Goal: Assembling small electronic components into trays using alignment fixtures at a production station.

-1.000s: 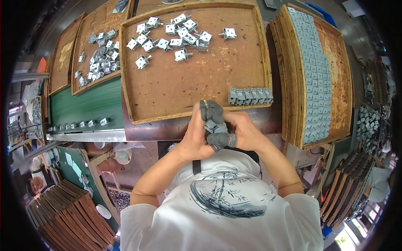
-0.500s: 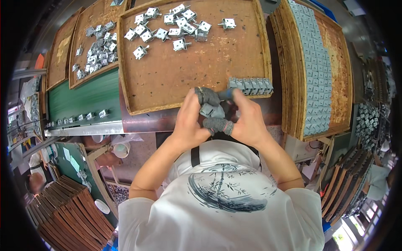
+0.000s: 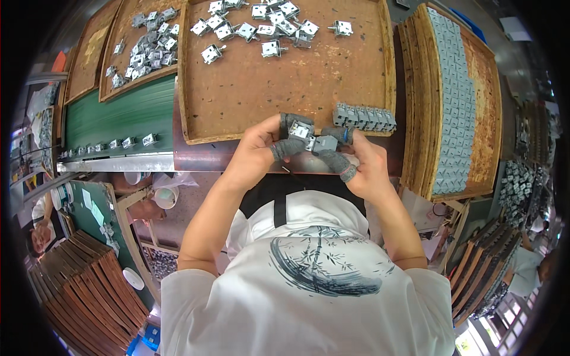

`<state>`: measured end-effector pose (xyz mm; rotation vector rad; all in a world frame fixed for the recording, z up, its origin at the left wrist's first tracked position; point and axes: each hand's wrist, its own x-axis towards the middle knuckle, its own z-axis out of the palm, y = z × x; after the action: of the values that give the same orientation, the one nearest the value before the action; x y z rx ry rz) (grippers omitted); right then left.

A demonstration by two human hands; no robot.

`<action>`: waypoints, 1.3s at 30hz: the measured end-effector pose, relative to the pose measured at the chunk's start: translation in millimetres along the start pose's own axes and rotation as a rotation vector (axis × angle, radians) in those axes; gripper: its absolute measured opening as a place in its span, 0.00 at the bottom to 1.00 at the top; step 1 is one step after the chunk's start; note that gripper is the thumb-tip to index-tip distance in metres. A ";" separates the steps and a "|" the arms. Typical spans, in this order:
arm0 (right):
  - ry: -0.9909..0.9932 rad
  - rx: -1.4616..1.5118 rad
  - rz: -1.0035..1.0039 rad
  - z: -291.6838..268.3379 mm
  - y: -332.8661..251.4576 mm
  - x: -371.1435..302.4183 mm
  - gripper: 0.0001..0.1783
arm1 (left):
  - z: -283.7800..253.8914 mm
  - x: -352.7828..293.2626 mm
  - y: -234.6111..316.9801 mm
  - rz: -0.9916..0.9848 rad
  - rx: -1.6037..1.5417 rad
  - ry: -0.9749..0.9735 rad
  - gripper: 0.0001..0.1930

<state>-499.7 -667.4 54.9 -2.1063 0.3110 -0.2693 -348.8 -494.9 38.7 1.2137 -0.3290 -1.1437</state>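
Clasp opening | we're seeing left hand (image 3: 256, 148) pinching silvery metal piece (image 3: 300, 130), right hand (image 3: 369, 167) pinching grey block (image 3: 325, 143) — both sitting centre-frame, touching or joined, can't tell | work now showing two parts — handling continuing

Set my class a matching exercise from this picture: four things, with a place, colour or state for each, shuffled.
1. Left hand
2. Grey block row
3. Spaced metal parts
4. Shirt

A. On the green surface
B. White, dark plant print
C. Holding a silvery metal part
D. Near right corner of the central tray

Pairs: 1-C, 2-D, 3-A, 4-B
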 end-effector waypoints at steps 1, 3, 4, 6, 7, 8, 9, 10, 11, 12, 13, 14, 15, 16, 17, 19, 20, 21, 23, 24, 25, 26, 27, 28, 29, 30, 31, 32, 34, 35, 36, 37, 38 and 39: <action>0.004 0.076 0.026 1.7 2.1 -0.7 0.18 | 0.0 -0.5 -0.6 0.003 -0.002 0.001 0.18; 0.015 0.069 0.036 5.8 -0.6 1.3 0.17 | 0.3 -2.0 -1.3 0.037 -0.015 0.017 0.18; 0.028 0.062 0.050 7.4 -1.4 2.2 0.17 | 1.4 -2.3 -1.9 0.039 -0.016 0.020 0.18; 0.010 -0.013 0.014 8.7 -0.2 4.0 0.16 | 3.0 -2.6 -2.4 0.075 0.039 0.003 0.18; -0.005 -0.089 -0.017 8.8 0.6 4.6 0.14 | 1.9 -2.7 -3.1 0.076 0.038 0.006 0.18; -0.007 -0.089 -0.018 7.5 -0.1 5.7 0.14 | 1.1 -2.7 -4.0 0.051 0.088 0.014 0.17; -0.050 -0.151 -0.034 5.0 -1.5 7.4 0.13 | 0.5 -2.6 -4.8 0.025 0.138 0.022 0.16; -0.093 -0.213 -0.049 2.3 -2.2 8.8 0.12 | 1.2 -2.0 -5.0 0.025 0.136 0.023 0.16; -0.095 -0.213 -0.048 -1.3 -1.5 10.9 0.12 | 2.6 -1.3 -4.5 0.033 0.105 0.012 0.17; -0.127 -0.150 -0.045 -5.6 0.2 13.3 0.12 | 3.8 -0.6 -4.0 0.042 0.074 0.001 0.18; -0.159 -0.088 -0.042 -7.4 1.4 14.2 0.11 | 4.7 -0.3 -2.8 0.040 0.071 0.002 0.18; -0.160 -0.090 -0.044 -6.9 0.0 14.6 0.11 | 6.1 -0.4 0.4 0.013 0.048 0.016 0.19; -0.138 -0.133 -0.061 -5.0 -2.0 15.3 0.12 | 6.9 -0.3 2.3 -0.014 0.024 0.030 0.21; -0.116 -0.177 -0.078 -2.8 -4.1 16.0 0.12 | 3.9 2.7 -5.8 -0.010 0.024 0.032 0.21; -0.120 -0.175 -0.084 3.4 -1.5 17.7 0.12 | -3.8 9.2 -21.3 0.133 0.230 0.013 0.20; -0.091 -0.267 -0.050 18.0 11.2 13.5 0.13 | -5.4 13.7 -29.9 0.273 0.435 -0.016 0.20; -0.094 -0.282 -0.021 22.7 14.7 10.3 0.14 | -2.6 11.7 -28.3 0.235 0.451 -0.005 0.22; -0.093 -0.282 -0.022 26.6 17.4 8.6 0.14 | 0.3 9.9 -25.9 0.197 0.466 0.005 0.24; -0.013 -0.194 0.038 32.8 17.7 6.8 0.14 | 7.4 3.3 -12.7 0.200 0.575 0.029 0.27; -0.013 -0.192 0.039 33.8 14.9 6.1 0.14 | 11.0 0.7 -8.4 0.203 0.682 0.053 0.30; 0.005 -0.189 0.045 33.4 11.0 6.0 0.13 | 15.9 1.6 -11.7 0.201 0.682 0.052 0.30; 0.022 -0.183 0.050 33.5 6.0 7.3 0.13 | 21.6 3.0 -17.1 0.368 0.830 0.166 0.33; 0.022 -0.180 0.051 33.4 1.9 8.9 0.13 | 23.9 3.9 -21.4 0.537 0.974 0.282 0.36; -0.007 -0.124 0.074 32.9 -1.8 10.5 0.14 | 22.1 5.1 -23.4 0.536 0.977 0.281 0.36; -0.031 -0.072 0.102 31.8 -3.3 10.5 0.15 | 20.2 8.4 -25.2 0.555 0.964 0.280 0.36; -0.026 -0.074 0.106 30.1 -1.6 12.0 0.15 | 18.9 10.7 -26.2 0.575 0.951 0.279 0.36; -0.085 0.114 0.203 27.0 1.8 15.5 0.17 | 17.5 11.0 -26.3 0.578 0.949 0.273 0.36; -0.139 0.300 0.300 21.4 5.7 16.9 0.19 | 17.0 11.3 -26.5 0.638 0.928 0.223 0.36; -0.245 0.357 0.338 19.7 22.3 9.2 0.23 | 19.5 10.5 -27.9 0.671 0.914 0.155 0.34; -0.202 0.409 0.316 22.5 23.1 7.2 0.22 | 20.3 9.6 -28.9 0.674 0.913 0.146 0.34; -0.158 0.459 0.293 23.7 23.0 5.8 0.21 | 20.7 9.6 -29.6 0.702 0.934 0.137 0.34; -0.142 0.426 0.299 22.3 22.9 4.6 0.21 | 21.1 10.6 -30.6 0.732 0.955 0.127 0.35; -0.130 0.422 0.300 18.3 20.4 4.5 0.21 | 20.2 11.5 -32.8 0.670 0.952 0.098 0.34; -0.161 0.283 0.322 11.3 16.8 5.0 0.21 | 18.4 16.8 -33.0 0.679 0.949 0.085 0.34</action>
<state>-493.4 -668.6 35.1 -1.7554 0.4791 0.0457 -371.7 -516.2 11.6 1.7500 -1.2043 -0.3013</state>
